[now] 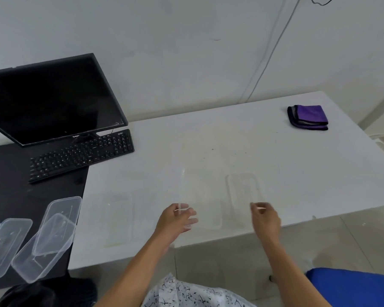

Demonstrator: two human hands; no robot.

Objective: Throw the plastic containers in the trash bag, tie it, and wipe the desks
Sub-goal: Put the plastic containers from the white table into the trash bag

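Clear plastic containers lie on two desks. My left hand (178, 220) grips a clear container (205, 214) near the white desk's (275, 165) front edge, and a thin clear edge rises upright from its fingers. My right hand (265, 220) pinches the near edge of a flat clear lid (243, 188). Another faint clear container (116, 220) lies to the left on the white desk. Several clear containers (53, 229) sit tilted and nested on the black desk (7, 173). A folded purple cloth (307, 117) rests at the white desk's far right. The black trash bag (47, 293) is at the bottom left.
A black monitor (51, 100) and keyboard (82, 155) stand at the back of the black desk. Cables (273, 47) run down the wall behind. A blue object (353, 284) is at the lower right, over the tiled floor.
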